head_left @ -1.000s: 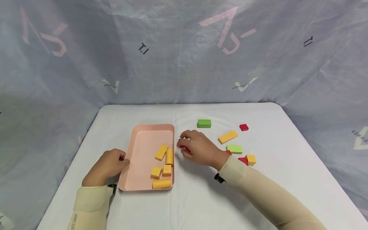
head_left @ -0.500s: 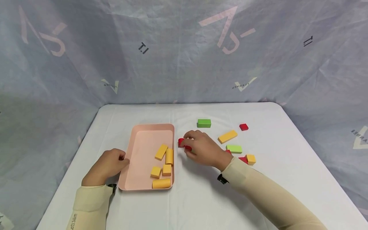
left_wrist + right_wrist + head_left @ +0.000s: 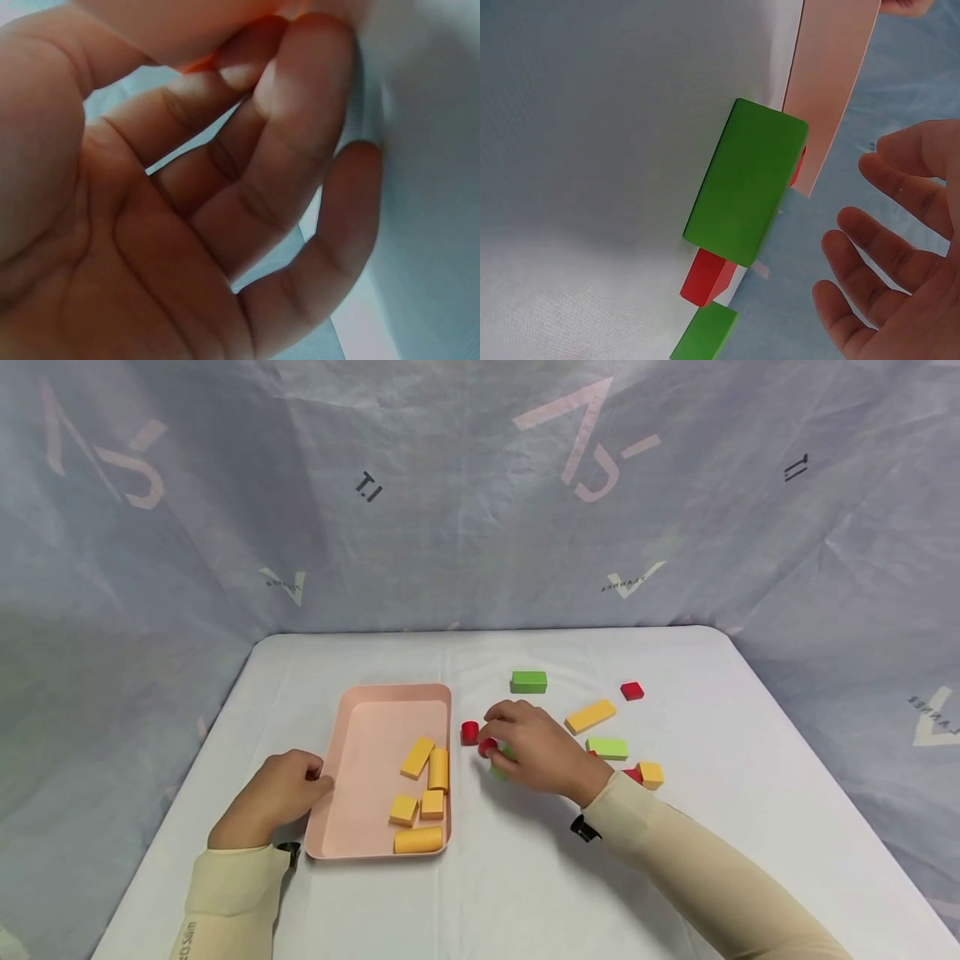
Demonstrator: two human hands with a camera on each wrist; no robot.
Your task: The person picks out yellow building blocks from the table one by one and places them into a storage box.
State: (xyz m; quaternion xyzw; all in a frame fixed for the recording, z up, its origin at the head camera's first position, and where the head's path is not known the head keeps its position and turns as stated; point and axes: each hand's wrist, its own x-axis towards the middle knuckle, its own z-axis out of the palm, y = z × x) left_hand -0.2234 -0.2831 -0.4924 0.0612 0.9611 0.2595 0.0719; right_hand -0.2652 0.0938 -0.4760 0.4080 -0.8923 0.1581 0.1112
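Left hand (image 3: 277, 789) on the pink tray (image 3: 367, 760), right hand (image 3: 542, 747) out over the worktop (image 3: 487, 877).
The left pinches the rim; yellow blocks (image 3: 417, 841) lie inside. The right, fingers loosely parted, grips nothing by a green block (image 3: 746, 184) and two red pieces (image 3: 469, 732) lying there. Looks like reaching to me; a pick-up calls for closing finger and thumb.

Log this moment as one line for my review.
left hand: grips rim of pink tray | right hand: empty, near red cylinder | inside tray: yellow blocks | outside tray: green blocks
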